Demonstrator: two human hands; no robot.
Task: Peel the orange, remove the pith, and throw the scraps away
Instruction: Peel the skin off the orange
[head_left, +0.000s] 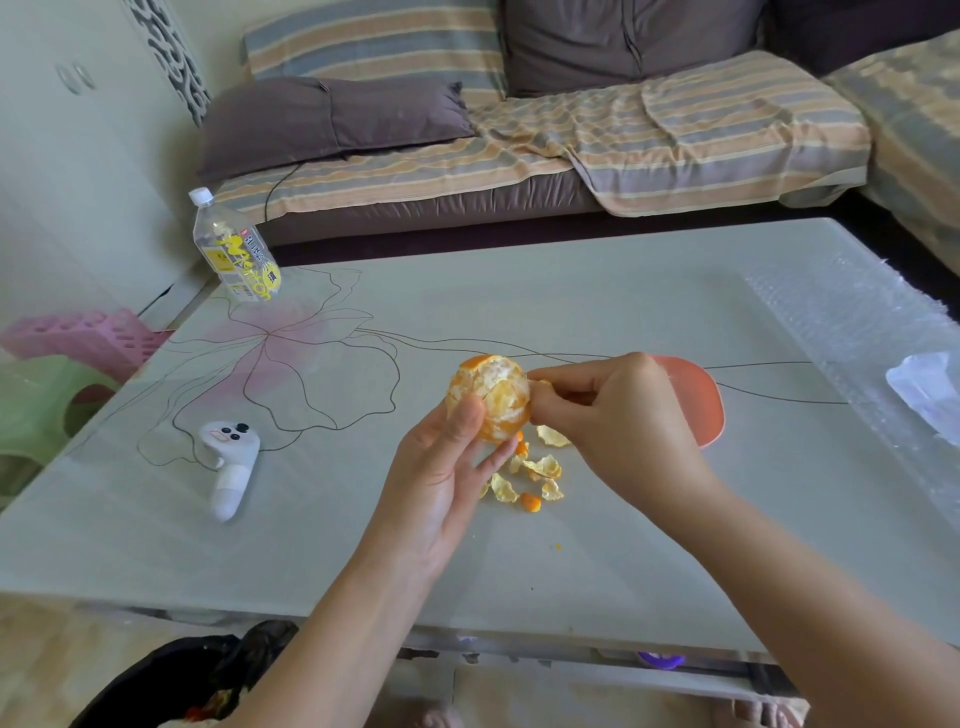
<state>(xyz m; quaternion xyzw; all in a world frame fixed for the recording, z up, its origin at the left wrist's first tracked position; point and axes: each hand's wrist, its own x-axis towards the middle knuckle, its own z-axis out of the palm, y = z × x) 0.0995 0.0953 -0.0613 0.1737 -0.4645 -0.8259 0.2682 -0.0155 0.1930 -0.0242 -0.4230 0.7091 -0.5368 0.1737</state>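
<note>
Left hand (441, 467) cups mostly-peeled orange (489, 397), right hand (618, 410) pinches a peel flap; hard tug could tear segments, drop fruit.

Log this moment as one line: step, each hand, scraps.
step: peeling, mostly done | left hand: holds orange | right hand: pinches peel piece at orange's side | scraps: on table, not yet binned

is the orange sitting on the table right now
No, the left hand holds the orange up off the table while the right hand pinches at its side.
</note>
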